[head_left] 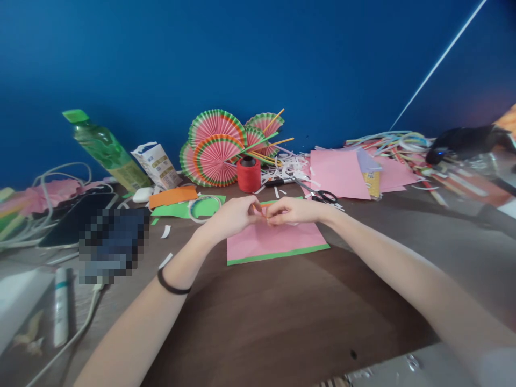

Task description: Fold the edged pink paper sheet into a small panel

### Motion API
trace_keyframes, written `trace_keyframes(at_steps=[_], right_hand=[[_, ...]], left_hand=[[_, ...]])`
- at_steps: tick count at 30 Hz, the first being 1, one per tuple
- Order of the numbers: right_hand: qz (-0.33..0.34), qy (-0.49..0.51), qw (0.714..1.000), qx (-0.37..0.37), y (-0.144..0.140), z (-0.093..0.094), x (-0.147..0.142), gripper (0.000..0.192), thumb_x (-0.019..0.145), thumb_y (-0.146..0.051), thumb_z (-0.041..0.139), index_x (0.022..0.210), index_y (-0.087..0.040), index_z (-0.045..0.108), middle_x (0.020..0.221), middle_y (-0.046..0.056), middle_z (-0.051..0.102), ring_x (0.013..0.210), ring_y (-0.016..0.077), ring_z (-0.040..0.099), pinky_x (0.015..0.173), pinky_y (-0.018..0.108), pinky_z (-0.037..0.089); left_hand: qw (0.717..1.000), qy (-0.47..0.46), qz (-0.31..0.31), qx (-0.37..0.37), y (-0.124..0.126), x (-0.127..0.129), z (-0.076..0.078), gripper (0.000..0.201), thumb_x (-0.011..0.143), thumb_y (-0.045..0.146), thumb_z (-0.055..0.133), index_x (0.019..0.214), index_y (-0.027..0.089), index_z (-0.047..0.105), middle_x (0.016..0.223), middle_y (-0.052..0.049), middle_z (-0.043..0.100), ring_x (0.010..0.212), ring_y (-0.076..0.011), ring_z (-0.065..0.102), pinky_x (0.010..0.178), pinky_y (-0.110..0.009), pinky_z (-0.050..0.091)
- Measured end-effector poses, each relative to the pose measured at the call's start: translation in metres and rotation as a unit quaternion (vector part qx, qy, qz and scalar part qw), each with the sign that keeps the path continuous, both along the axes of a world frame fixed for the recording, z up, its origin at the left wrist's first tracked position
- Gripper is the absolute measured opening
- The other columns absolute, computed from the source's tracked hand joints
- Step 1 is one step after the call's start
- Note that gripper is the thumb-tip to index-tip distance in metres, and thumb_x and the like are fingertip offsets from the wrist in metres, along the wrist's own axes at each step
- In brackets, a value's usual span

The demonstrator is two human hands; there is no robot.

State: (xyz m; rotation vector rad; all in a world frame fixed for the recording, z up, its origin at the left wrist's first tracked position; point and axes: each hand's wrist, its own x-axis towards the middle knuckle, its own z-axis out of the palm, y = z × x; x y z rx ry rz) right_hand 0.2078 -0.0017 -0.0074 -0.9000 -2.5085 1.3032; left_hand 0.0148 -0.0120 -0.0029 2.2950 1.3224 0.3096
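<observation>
Both forearms converge at twelve o'clock, where the left hand [231, 215] and right hand [292, 210] each keep a narrow grip on the far edge of the pink paper [274, 242], whose long axis crosses the counter [282, 312] from nine to three.

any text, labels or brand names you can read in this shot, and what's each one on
None can be read.
Carton: blue print on its face, too small and blurred to read.
Green bottle: yellowish label, print blurred.
White tube: teal band, no legible lettering.
Yellow pack by the pink paper: dotted square pattern, too small to read.
Pixelated patch: hidden.
The pink sheet under the left hand and right hand bears no print.
</observation>
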Motion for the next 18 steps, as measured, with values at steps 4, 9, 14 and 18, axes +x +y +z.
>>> trace_keyframes(at_steps=[4,9,14,18], right_hand=[[0.013,-0.004,1.0,0.002,0.0,0.004,0.001,0.017,0.079,-0.027,0.047,0.07,-0.015,0.055,0.066,-0.002,0.048,0.06,0.0086,0.041,0.058,0.021,0.031],[0.002,-0.013,1.0,-0.004,0.004,0.005,0.005,0.021,0.079,-0.033,0.048,0.075,-0.014,0.058,0.065,-0.001,0.05,0.057,0.0083,0.042,0.055,0.022,0.032],[-0.028,-0.058,0.998,0.026,0.009,0.008,0.012,0.026,0.078,-0.035,0.049,0.079,-0.014,0.064,0.064,0.0,0.056,0.058,0.0101,0.047,0.056,0.023,0.034],[-0.052,-0.085,0.995,0.029,0.014,0.009,0.02,0.029,0.075,-0.039,0.053,0.083,-0.016,0.068,0.068,0.002,0.061,0.059,0.0112,0.049,0.056,0.023,0.036]], left_hand=[[0.998,-0.017,-0.031,0.047,0.003,-0.003,0.002,0.03,0.072,0.041,0.056,0.093,0.021,0.06,0.093,-0.003,0.061,0.09,-0.0194,0.052,0.077,-0.029,0.037],[0.996,-0.054,-0.041,-0.058,0.004,-0.005,0.007,0.023,0.074,0.038,0.052,0.077,0.018,0.063,0.081,-0.001,0.063,0.079,-0.0157,0.054,0.071,-0.026,0.039],[0.996,-0.032,-0.011,-0.083,0.005,-0.009,0.01,0.023,0.07,0.038,0.053,0.072,0.017,0.063,0.069,0.001,0.063,0.068,-0.0139,0.054,0.06,-0.023,0.037],[0.997,-0.018,0.01,-0.073,0.007,-0.015,0.014,0.024,0.068,0.04,0.054,0.069,0.017,0.063,0.066,0.001,0.062,0.064,-0.0133,0.053,0.056,-0.023,0.035]])
